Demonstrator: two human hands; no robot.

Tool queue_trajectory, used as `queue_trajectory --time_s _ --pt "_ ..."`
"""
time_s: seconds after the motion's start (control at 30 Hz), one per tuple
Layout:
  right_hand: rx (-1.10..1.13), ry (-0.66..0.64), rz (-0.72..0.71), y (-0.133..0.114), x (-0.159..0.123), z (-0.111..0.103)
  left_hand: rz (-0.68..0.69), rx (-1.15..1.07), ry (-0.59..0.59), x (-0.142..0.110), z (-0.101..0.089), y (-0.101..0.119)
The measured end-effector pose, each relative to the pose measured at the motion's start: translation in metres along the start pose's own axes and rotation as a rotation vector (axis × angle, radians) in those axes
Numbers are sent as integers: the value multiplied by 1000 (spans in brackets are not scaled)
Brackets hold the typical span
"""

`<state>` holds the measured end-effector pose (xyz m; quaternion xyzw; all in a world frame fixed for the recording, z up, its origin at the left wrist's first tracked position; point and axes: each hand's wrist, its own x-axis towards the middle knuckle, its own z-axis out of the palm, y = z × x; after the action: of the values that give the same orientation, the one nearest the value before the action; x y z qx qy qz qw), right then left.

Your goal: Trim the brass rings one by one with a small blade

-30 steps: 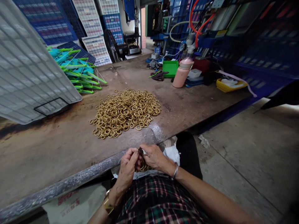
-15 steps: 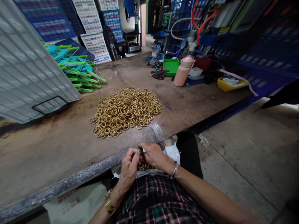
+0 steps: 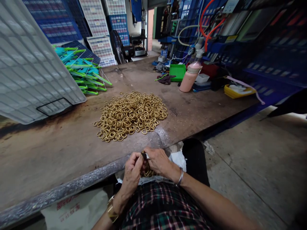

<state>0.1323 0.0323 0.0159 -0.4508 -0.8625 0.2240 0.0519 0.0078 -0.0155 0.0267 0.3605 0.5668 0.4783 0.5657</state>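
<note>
Rings of a brass colour lay gathered in the lap, just below and between my two hands, partly covered by the fingers. Right above them I had a small dark object at the fingertips, too much hidden for me to name. My left hand was clamped on it from one side, thumb and forefinger pinched together; my right hand was closed on it from the other, back of the hand up, fingers curled. I had the forearms angled inward, meeting just beside the near edge of the table. A silver bangle circled the right wrist. Beyond the hands, apart from them, a broad ring pile covered part of the table; farther off I saw a pink bottle beside a green tray.
</note>
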Motion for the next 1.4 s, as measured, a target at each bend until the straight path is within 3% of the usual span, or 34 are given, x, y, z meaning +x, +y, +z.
queue_trajectory --time_s 0.5,1.0,1.23,1.33,1.4 --pt "-64 -56 44 -13 -1 -10 57 67 17 -2 -4 -6" --pt "-72 -65 74 -14 1 -5 62 30 11 0 -5 -8" --pt "-114 -43 139 -6 17 -7 41 -33 -74 -8 -10 -8" --pt "-163 28 217 5 31 -14 25 -125 -201 -15 -10 -6" --pt "-179 96 212 12 42 -18 -47 -261 -223 -14 -10 -7"
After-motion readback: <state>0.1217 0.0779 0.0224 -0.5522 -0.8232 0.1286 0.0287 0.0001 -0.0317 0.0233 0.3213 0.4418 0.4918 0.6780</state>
